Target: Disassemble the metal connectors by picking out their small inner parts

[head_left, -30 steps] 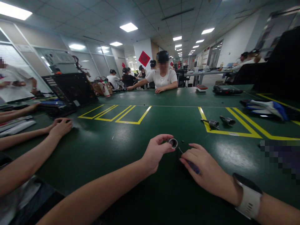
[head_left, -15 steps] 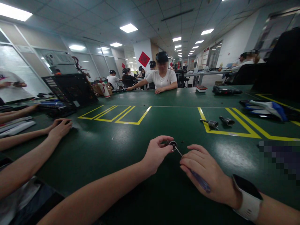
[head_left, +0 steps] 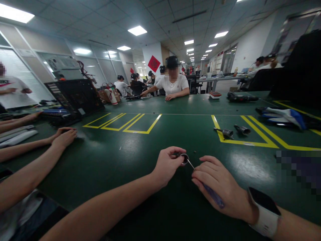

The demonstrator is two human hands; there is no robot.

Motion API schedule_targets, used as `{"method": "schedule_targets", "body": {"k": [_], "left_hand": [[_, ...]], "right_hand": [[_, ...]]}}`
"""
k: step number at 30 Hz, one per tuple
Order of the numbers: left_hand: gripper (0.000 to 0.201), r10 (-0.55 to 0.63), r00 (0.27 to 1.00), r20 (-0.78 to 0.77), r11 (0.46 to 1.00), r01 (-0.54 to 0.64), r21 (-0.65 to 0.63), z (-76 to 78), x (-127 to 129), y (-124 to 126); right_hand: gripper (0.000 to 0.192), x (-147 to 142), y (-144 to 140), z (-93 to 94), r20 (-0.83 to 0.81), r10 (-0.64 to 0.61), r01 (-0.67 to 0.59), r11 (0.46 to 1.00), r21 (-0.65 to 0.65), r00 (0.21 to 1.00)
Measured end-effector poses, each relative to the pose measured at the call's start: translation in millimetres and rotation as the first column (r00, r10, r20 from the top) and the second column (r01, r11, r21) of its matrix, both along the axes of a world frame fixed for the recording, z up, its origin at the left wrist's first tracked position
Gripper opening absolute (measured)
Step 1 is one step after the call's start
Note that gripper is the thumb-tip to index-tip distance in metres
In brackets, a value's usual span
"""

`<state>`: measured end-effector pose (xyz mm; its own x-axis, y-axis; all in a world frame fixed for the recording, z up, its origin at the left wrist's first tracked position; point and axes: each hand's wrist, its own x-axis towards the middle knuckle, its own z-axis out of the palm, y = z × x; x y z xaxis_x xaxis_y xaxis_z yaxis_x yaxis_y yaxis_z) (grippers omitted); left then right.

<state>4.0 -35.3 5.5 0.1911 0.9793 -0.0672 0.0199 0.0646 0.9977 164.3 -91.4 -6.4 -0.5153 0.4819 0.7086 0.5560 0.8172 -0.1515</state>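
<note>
Green matting covers the long desk [head_left: 140, 147], marked with yellow tape boxes, in a bright open workroom where other people sit at the far side and along the left.

Near the middle, the left hand [head_left: 167, 164] pinches a small round metal part [head_left: 185, 157] between thumb and fingertips, holding it just above or on the desk surface; which of the two cannot be told. The right hand [head_left: 217, 186], with a white watch [head_left: 265, 210] on its wrist, is closed around a thin screwdriver [head_left: 210, 192] with a dark blue handle. Its slim shaft runs up and left, and the tip meets the round part at its near edge.

One tiny dark speck, perhaps a screw [head_left: 194, 152], lies on the desk just beyond the part. Farther right, inside a yellow box, two metal sockets [head_left: 227, 132] lie untouched, and a power driver [head_left: 241, 97] rests at the far edge.

As a judgement, the work on the part is in mid-course: tool and part are engaged, but whether any fastener is already in or out is too small to see.

At left, another person's hand [head_left: 64, 138] rests flat on the desk.
</note>
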Motion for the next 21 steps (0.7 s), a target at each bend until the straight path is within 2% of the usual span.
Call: {"method": "schedule_targets", "body": {"k": [14,21], "left_hand": [[0.022,-0.012,1.000,0.028,0.999,0.013,-0.031,-0.2,0.3,-0.3],[0.022,-0.008,1.000,0.026,0.999,0.009,-0.038,1.4,0.2,-0.6]], "right_hand": [[0.012,-1.0,0.6,-2.9,0.057,-0.015,0.015,1.000,0.003,0.998],[0.012,-2.0,-0.3,-2.9,0.063,-0.012,0.009,0.999,0.047,0.998]]}}
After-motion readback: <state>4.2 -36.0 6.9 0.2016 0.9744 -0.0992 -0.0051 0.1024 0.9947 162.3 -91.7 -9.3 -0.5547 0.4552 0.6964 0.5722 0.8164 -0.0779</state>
